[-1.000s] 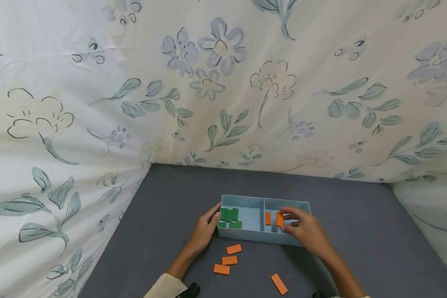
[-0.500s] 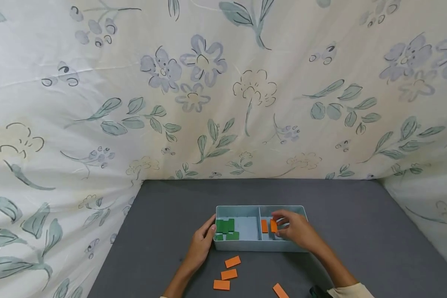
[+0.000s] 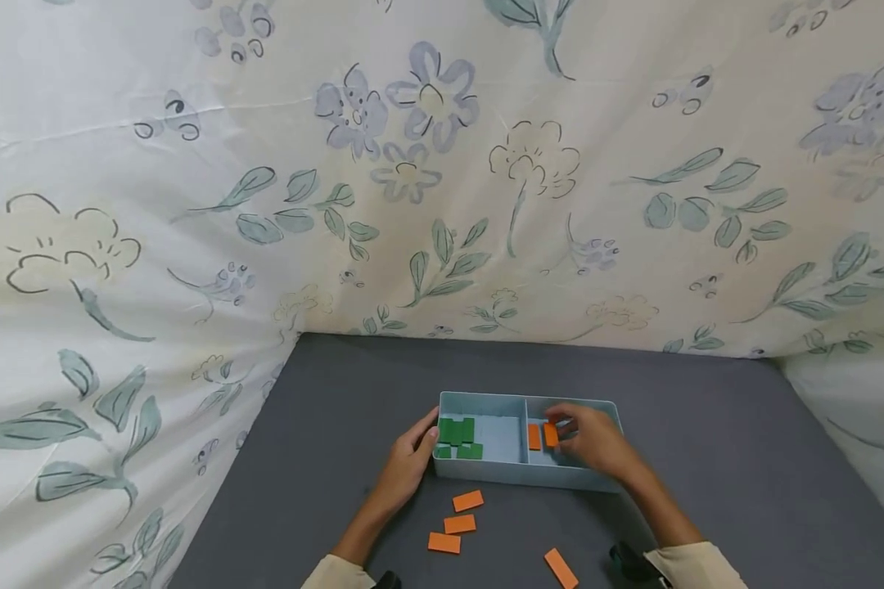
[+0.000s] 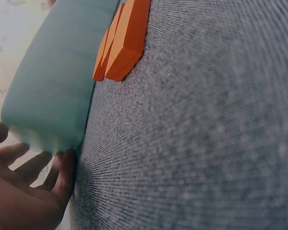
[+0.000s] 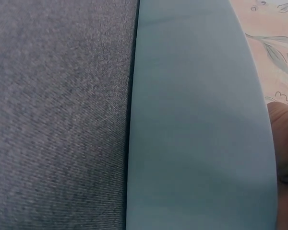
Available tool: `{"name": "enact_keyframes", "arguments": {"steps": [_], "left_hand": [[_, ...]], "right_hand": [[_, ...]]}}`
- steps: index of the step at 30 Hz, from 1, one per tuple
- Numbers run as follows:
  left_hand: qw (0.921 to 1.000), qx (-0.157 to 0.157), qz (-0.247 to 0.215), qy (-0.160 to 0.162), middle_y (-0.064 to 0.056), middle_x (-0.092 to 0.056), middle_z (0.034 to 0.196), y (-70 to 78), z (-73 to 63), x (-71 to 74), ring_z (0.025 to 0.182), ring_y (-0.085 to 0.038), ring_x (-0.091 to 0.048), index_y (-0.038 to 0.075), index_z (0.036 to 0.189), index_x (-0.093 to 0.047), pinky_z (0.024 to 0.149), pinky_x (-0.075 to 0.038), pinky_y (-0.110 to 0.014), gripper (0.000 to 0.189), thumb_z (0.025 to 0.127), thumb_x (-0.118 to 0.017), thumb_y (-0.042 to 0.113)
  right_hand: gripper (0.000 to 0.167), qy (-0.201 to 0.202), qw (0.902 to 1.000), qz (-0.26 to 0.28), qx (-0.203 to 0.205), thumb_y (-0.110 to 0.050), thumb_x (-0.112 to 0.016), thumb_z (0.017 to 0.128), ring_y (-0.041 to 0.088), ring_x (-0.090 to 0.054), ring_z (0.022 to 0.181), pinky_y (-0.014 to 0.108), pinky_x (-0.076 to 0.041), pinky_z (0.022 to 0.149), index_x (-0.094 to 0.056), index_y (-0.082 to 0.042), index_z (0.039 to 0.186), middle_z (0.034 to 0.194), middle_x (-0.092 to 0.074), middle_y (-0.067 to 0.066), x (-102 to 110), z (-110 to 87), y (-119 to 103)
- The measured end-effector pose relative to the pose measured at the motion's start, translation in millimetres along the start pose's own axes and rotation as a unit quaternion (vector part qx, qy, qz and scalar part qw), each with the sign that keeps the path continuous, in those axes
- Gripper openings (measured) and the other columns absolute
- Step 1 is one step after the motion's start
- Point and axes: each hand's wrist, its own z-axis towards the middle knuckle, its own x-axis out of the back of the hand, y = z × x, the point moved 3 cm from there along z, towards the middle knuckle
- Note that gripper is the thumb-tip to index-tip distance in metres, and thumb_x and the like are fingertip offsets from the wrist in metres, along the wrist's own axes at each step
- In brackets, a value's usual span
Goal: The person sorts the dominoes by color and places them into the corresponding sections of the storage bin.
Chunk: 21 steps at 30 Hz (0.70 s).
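Tray (image 3: 519, 474) holds green pieces (image 3: 457, 432) near its left edge, an orange block (image 3: 534, 438) by the divider (image 3: 526, 421); right hand (image 3: 595, 440) seemingly pinches a second block (image 3: 551, 435) beside it, left hand (image 3: 405, 465) grips the left end.

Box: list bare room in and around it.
Free: table between box and cloth; table between the three grouped orange blocks and the lone one; left compartment, between green pieces and divider. Crowded: right compartment, with two orange blocks and the right hand.
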Motion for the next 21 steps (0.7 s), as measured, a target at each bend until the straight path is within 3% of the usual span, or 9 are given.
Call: {"name": "enact_keyframes", "arguments": {"steps": [11, 21], "left_hand": [[1.0000, 0.001, 0.000, -0.003, -0.011, -0.041, 0.168, 3.8, 3.9, -2.4, 0.157, -0.031, -0.034, 0.010, 0.165, -0.039, 0.126, -0.030, -0.057, 0.056, 0.116, -0.047, 0.036], [1.0000, 0.008, -0.003, 0.003, -0.011, -0.042, 0.167, 3.8, 2.4, 0.5, 0.157, -0.031, -0.034, 0.012, 0.165, -0.040, 0.126, -0.030, -0.058, 0.056, 0.116, -0.047, 0.037]], "right_hand": [[0.051, 0.000, 0.9999, 0.014, 0.004, 0.010, -0.083, 0.083, 0.036, -0.074, 0.105, 0.043, -0.063, 0.078, -0.070, 0.002, 0.131, 0.127, -0.072, 0.022, 2.6, 0.3, 2.9], [0.048, 0.031, 0.9992, 0.027, 0.003, 0.006, -0.080, 0.089, 0.036, -0.073, 0.110, 0.036, -0.064, 0.076, -0.069, -0.003, 0.135, 0.133, -0.070, 0.018, 7.2, -8.5, -1.3]]}}
